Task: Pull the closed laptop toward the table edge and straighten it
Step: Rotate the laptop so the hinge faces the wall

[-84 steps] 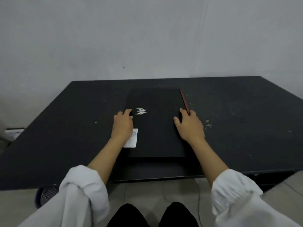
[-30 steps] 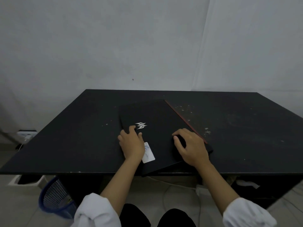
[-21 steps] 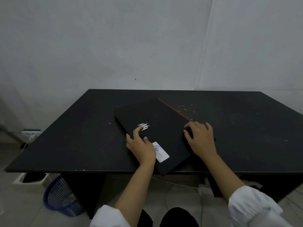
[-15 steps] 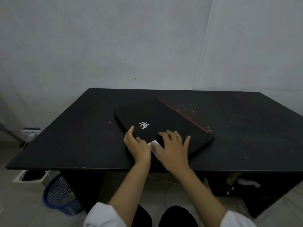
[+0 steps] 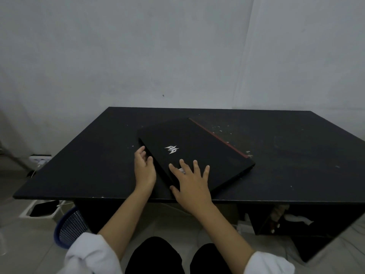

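Note:
The closed black laptop [image 5: 197, 143] lies askew on the black table [image 5: 79, 165], turned so that one corner points at the near edge. It has a silver logo [image 5: 171, 149] on the lid and a red strip [image 5: 217, 138] along its far right side. My left hand [image 5: 144, 171] rests on the table beside the laptop's left side, fingertips touching that side. My right hand [image 5: 191, 184] lies flat on the near corner of the lid, fingers spread, thumb at the corner's edge. It hides most of a white sticker.
A blue mesh basket [image 5: 69, 232] and a white box [image 5: 41, 209] stand on the floor at the left under the table. A white power strip [image 5: 39, 160] lies by the wall. Clutter [image 5: 286, 216] fills the shelf under the table's right side.
The laptop has swung from straight to diagonal. My right hand crossed from the right side to the near corner. My left hand slid off the lid to the left side.

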